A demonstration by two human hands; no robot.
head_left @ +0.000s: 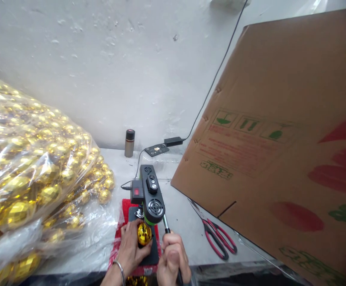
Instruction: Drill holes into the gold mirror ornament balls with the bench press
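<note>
Fingers of the person's left hand (pixel 129 247) curl around a shiny faceted gold ball (pixel 144 235), the thumb on its near side. That ball sits just below the rounded front end of a black machine with green trim (pixel 155 190), over its dark base plate (pixel 150 259); whether ball and plate touch cannot be told. A silver bracelet (pixel 121 271) circles the left wrist. To the right of the ball, the right hand (pixel 174 258) is wrapped around the dark grip of a metal lever (pixel 166 223) slanting down from the machine.

Under the base plate lies a red cloth (pixel 127 206) on a pale worktable (pixel 185 226). Red-and-black-handled scissors (pixel 219 237) rest on the table to the right, their blades beside the lower edge of a large tilted cardboard box (pixel 259 119) with red and green printing. On the left bulges a big clear plastic bag (pixel 46 167) packed with similar gold balls. Behind the machine, near a scuffed white wall (pixel 101 71), stand a small black-capped bottle (pixel 129 143) and a flat dark panel (pixel 156 149) beside a black adapter (pixel 173 141), whose cable (pixel 217 77) runs up the wall.
</note>
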